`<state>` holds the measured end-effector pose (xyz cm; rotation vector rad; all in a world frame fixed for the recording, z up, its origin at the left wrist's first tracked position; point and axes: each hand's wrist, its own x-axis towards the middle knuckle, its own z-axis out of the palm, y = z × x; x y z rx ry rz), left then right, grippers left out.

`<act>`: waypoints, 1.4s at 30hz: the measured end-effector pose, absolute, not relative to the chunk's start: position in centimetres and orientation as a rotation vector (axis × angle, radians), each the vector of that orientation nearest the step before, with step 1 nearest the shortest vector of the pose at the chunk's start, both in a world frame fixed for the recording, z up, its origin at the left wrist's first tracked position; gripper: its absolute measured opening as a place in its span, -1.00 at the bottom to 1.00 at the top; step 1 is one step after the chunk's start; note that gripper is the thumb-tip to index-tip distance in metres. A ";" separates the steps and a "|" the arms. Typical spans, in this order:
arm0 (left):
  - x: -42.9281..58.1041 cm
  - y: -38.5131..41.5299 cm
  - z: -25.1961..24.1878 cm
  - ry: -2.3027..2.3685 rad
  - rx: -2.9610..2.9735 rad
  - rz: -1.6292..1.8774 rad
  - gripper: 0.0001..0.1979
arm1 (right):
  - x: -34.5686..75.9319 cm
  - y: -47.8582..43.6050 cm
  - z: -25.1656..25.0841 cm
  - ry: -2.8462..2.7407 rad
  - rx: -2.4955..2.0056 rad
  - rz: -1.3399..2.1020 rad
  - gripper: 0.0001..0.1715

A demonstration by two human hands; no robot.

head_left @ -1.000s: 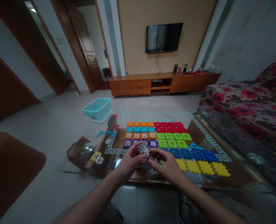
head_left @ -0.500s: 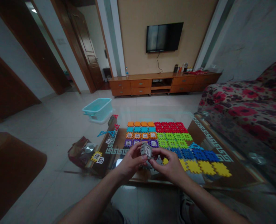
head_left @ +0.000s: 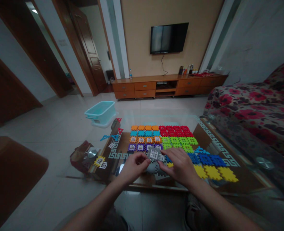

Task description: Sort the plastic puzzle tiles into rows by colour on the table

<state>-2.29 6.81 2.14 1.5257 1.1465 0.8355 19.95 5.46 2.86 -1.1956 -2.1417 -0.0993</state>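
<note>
A small grey puzzle block (head_left: 153,154) with white window inserts is between my hands, just above the near edge of the glass table. My left hand (head_left: 134,166) is closed, its thumb and curled index finger at the block's lower left edge. From the right, my right hand (head_left: 180,163) grips the block between thumb and fingers, partly covering it. Below them lie plain grey tiles (head_left: 151,168). Purple window tiles (head_left: 140,147) sit just beyond the block. Yellow tiles (head_left: 213,173) and dark blue tiles (head_left: 205,158) lie beside my right hand.
Farther back on the glass table (head_left: 247,179) are rows of orange, light blue, red (head_left: 177,131) and green tiles (head_left: 178,141). At the left are a yellow window tile (head_left: 99,161) and loose white window pieces (head_left: 103,165). A turquoise bin (head_left: 100,112) stands on the floor.
The grey block has turned, so its white window faces more toward me and a second one shows. My left hand has lowered slightly; my right hand has shifted around the block's right side.
</note>
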 end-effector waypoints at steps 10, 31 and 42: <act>-2.7 5.7 2.6 1.400 2.295 0.942 -0.89 | 19.6 5.3 2.4 -2.144 -1.267 -0.154 -0.73; -2.3 5.3 2.4 1.409 2.249 0.938 -0.88 | 18.8 4.8 2.3 -2.153 -1.249 -0.113 -0.71; -2.2 5.5 2.7 1.402 2.100 1.025 -0.89 | 18.8 4.9 2.3 -2.103 -1.231 -0.119 -0.73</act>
